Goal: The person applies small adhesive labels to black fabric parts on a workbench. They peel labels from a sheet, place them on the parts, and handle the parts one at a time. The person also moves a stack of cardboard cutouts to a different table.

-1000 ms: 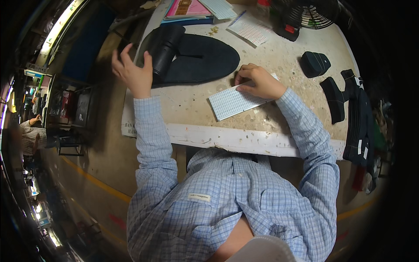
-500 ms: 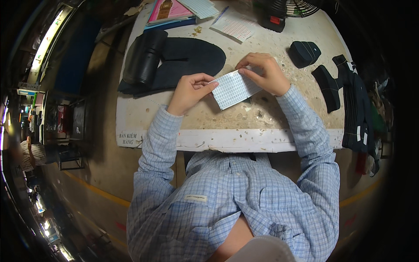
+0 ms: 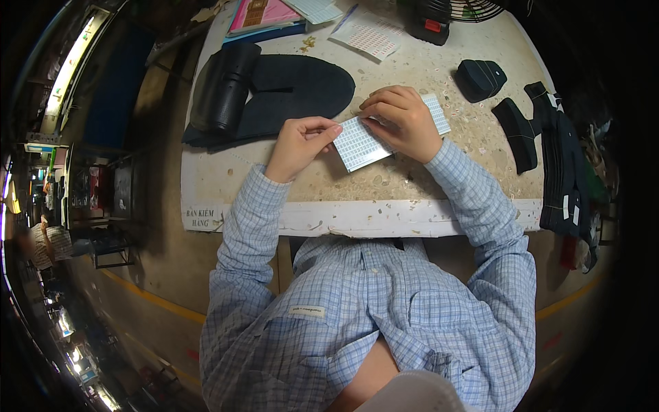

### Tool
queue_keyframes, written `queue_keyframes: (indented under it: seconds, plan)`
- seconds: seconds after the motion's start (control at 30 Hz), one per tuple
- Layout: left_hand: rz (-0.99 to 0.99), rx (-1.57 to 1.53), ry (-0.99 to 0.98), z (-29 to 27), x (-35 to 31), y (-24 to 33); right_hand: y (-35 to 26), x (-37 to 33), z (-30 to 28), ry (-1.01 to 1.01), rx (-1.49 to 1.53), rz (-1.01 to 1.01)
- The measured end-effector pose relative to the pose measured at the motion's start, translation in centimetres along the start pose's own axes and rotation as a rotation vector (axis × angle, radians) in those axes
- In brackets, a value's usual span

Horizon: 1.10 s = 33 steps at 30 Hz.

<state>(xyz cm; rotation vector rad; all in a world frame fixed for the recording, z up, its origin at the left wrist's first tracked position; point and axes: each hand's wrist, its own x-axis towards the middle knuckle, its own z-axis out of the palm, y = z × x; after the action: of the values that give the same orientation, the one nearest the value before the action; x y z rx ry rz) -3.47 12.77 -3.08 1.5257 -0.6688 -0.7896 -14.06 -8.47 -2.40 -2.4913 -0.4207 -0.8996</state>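
Note:
A pale sheet of small printed labels (image 3: 360, 145) is held slightly tilted above the table. Its cells run in rows, and a further part of it reaches out to the right past my hand. My left hand (image 3: 300, 145) pinches its left end between thumb and fingers. Over the middle of the sheet is my right hand (image 3: 405, 123), fingers bent and thumb tip near the index finger at the upper edge. That hand covers part of the sheet, and its exact grip is partly hidden.
Dark fabric pieces (image 3: 309, 86) lie at the left under a black cylindrical case (image 3: 226, 89). Tied dark bundles (image 3: 480, 80) sit at the right. Farther back are a red-printed sheet (image 3: 371, 34), a pink book (image 3: 264, 15) and a fan grille (image 3: 473, 8). Scraps dot the worn table (image 3: 274, 218).
My right hand has moved left, inward over the label sheet, and its fingers have curled. More of the sheet now shows beyond it at the right. My left hand keeps its hold.

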Motion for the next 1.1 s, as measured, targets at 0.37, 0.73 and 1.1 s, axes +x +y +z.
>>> queue_keyframes:
  seconds: [0.37, 0.73, 1.1]
  plan:
    - [-0.018, -0.001, -0.047, 0.0, 0.0, -0.1, -1.7, 0.2, 0.3, 0.003, 0.035, 0.024]
    - [-0.017, 0.004, -0.036, 0.6, -0.2, 0.1, -2.9, 0.3, 0.8, -0.033, 0.305, 0.055]
    - [-0.046, -0.009, -0.081, 0.8, -0.2, 0.0, -3.2, 0.8, 0.7, 0.028, 0.403, 0.126]
